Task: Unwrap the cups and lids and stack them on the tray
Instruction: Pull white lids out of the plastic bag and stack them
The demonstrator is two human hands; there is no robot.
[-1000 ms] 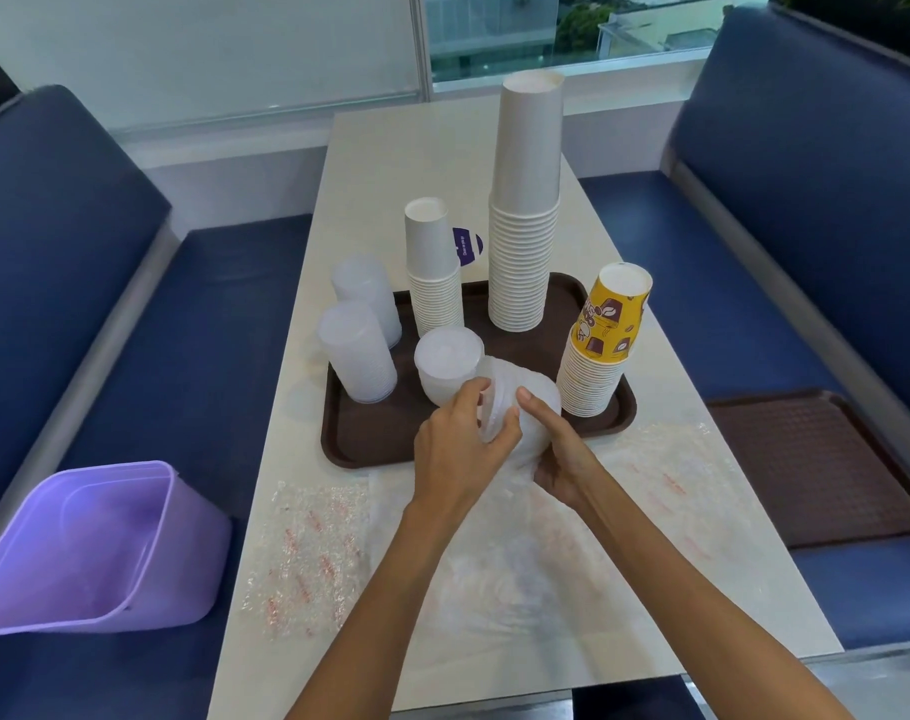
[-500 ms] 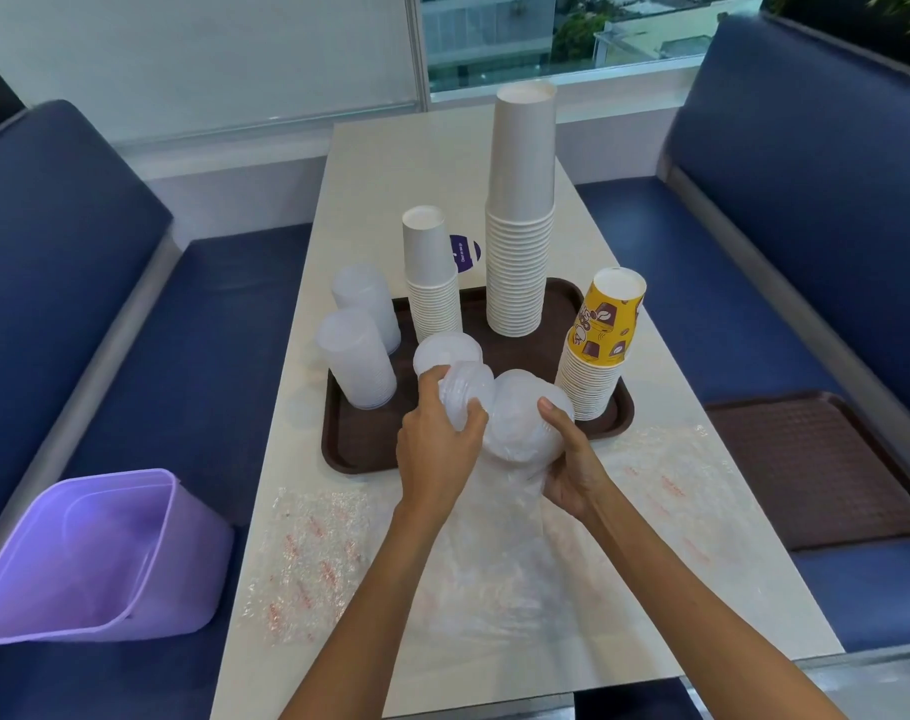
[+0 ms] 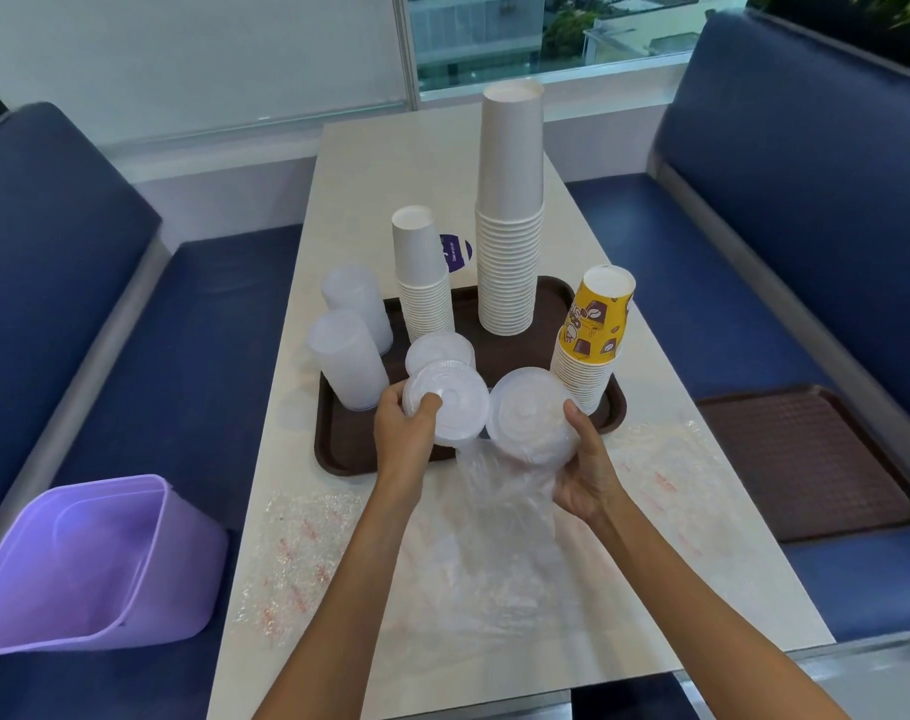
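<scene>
**Head view: a lid stack in each hand**

The person's left hand (image 3: 406,433) grips one clear lid stack (image 3: 450,402), thumb on top, over the near edge of the tray (image 3: 338,449). The right hand (image 3: 585,470) is curled round a second lid stack (image 3: 531,413) just beside it, with loose plastic wrap (image 3: 499,491) hanging underneath. Cup stacks (image 3: 510,262) stand on the tray beyond both hands.

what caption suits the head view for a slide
Left hand grips one lid stack, right hand a second lid stack trailing wrap, over the brown tray
</scene>
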